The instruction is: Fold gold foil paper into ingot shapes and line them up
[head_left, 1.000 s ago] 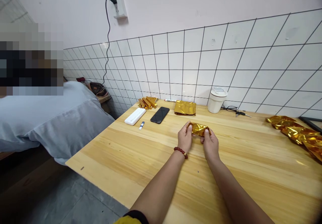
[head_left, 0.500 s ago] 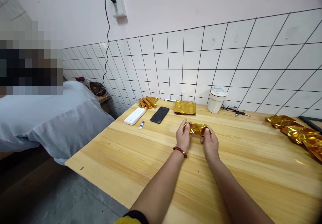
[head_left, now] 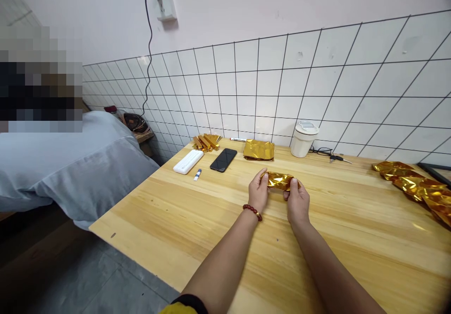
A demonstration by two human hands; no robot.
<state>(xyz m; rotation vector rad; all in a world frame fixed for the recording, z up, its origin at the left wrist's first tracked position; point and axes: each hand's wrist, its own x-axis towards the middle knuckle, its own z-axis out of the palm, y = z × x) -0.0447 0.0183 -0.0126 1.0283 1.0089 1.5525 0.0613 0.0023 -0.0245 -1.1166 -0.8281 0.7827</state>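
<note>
A small folded piece of gold foil paper [head_left: 279,181] is held just above the wooden table [head_left: 197,224], pinched at both ends. My left hand [head_left: 259,192], with a red bead bracelet on its wrist, grips the left end. At the right end my right hand [head_left: 298,201] has its fingers closed on the foil. Both hands are near the middle of the table.
At the back of the table lie a stack of flat gold sheets [head_left: 259,150], folded gold pieces [head_left: 206,142], a black phone [head_left: 223,159], a white power bank [head_left: 188,161], a white cup [head_left: 303,139] and keys [head_left: 338,158]. Crumpled gold foil [head_left: 416,187] lies far right. A bed [head_left: 70,163] stands at left.
Both hands keep working the gold foil in place; the fingers have shifted slightly on it and the piece looks a little more stretched sideways.
</note>
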